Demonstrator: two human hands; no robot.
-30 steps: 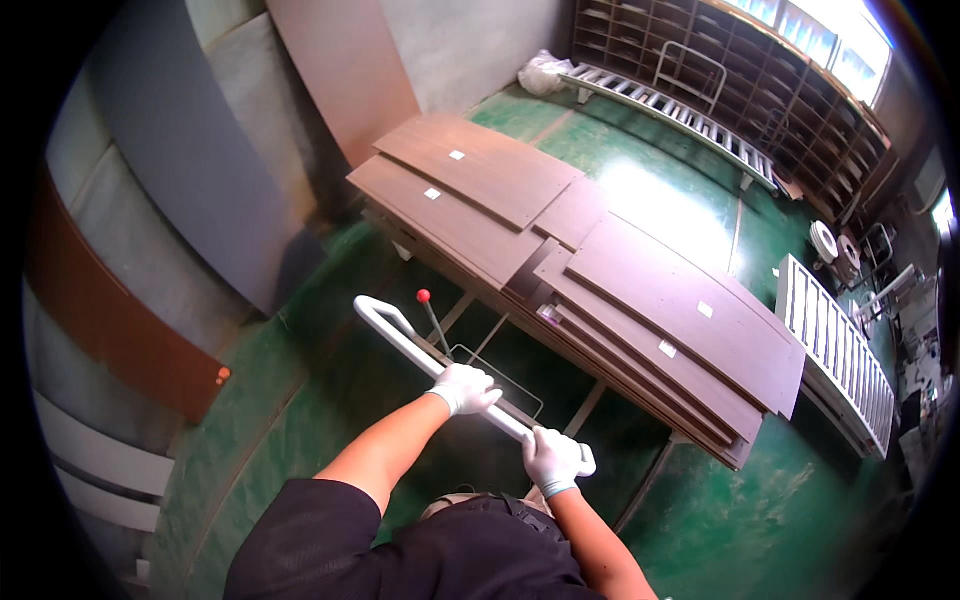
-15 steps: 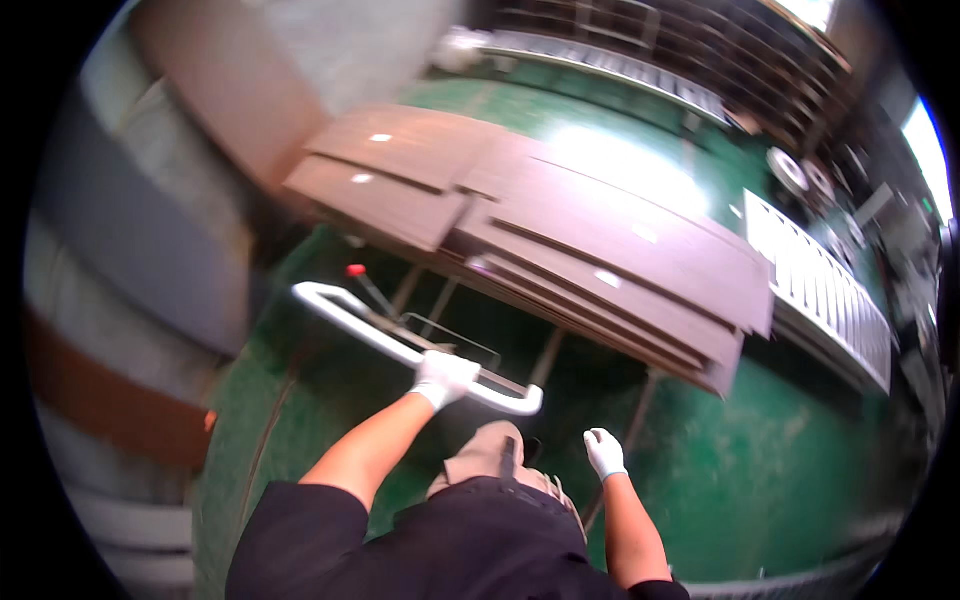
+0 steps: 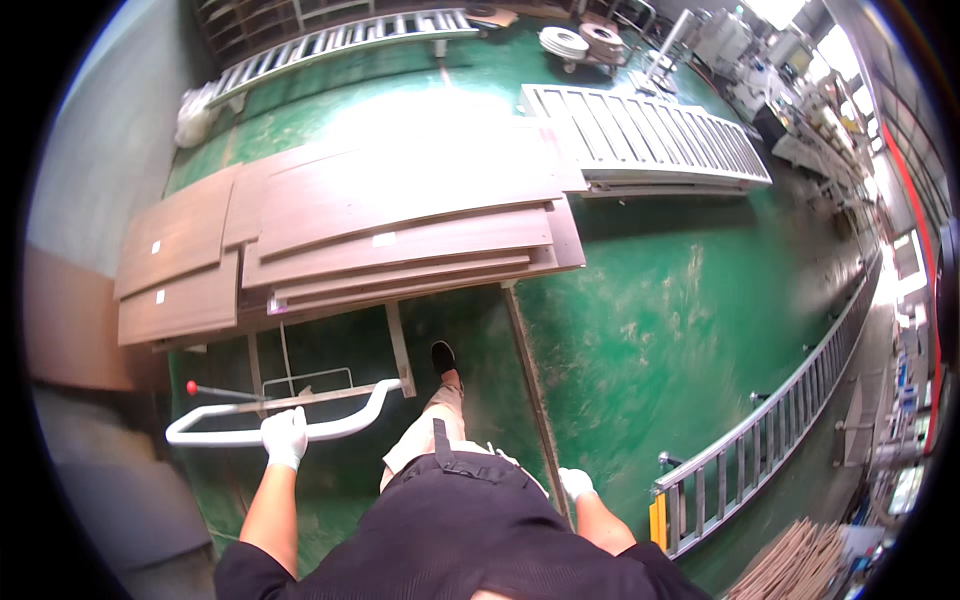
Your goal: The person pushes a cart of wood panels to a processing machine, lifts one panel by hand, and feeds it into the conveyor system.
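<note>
My left hand [image 3: 285,437], in a white glove, is wrapped round the curved white push handle [image 3: 345,428] of a cart. A thin lever with a red knob [image 3: 192,387] sticks out beside the handle. Beyond it the cart's frame [image 3: 398,345] runs under a load of flat brown boards [image 3: 400,215], stacked unevenly with edges jutting out. Small white labels lie on some of them. My right hand [image 3: 577,483], also gloved in white, hangs at my right side, apart from the cart. Its fingers are too foreshortened to make out, and nothing shows in it.
A roller conveyor [image 3: 650,135] stands past the boards at right, another [image 3: 340,40] at the far left. A third, curved conveyor [image 3: 760,430] runs along my right. Brown panels [image 3: 75,310] lean at left. Green floor [image 3: 660,300] lies between. White round reels [image 3: 563,42] stand far off.
The view has swung right, so cart and boards sit farther left in it. The right-hand conveyor and my dark shoe have come into sight. My left hand still grips the handle.
</note>
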